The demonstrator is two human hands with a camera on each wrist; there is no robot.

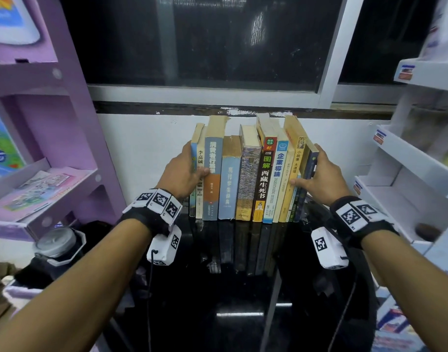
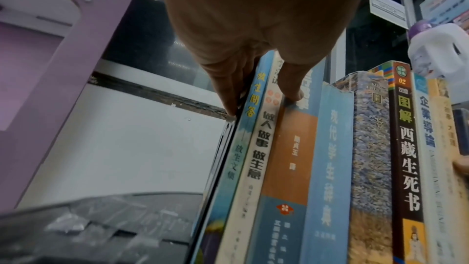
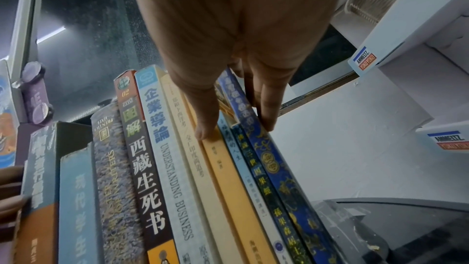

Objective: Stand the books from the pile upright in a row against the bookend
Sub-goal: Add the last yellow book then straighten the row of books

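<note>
A row of upright books [image 1: 248, 174] stands on the glossy black table [image 1: 243, 301], close to the white wall. My left hand [image 1: 186, 170] is at the row's left end. Its straight fingers [image 2: 225, 87] lie on a thin black upright plate [image 2: 223, 148], apparently the bookend, beside the light blue end book [image 2: 243, 127], and the thumb presses a grey and orange spine [image 2: 291, 148]. My right hand [image 1: 317, 171] is at the right end. Its fingers [image 3: 269, 103] lie flat against the dark blue book [image 3: 279, 168], with the thumb on a yellow spine [image 3: 223, 158]. The right-end books lean slightly.
A purple display shelf [image 1: 52, 128] with leaflets stands close on the left and a white shelf unit [image 1: 408, 163] close on the right. A dark window [image 1: 205, 41] is above the wall. A grey-lidded jar [image 1: 57, 241] sits low at the left.
</note>
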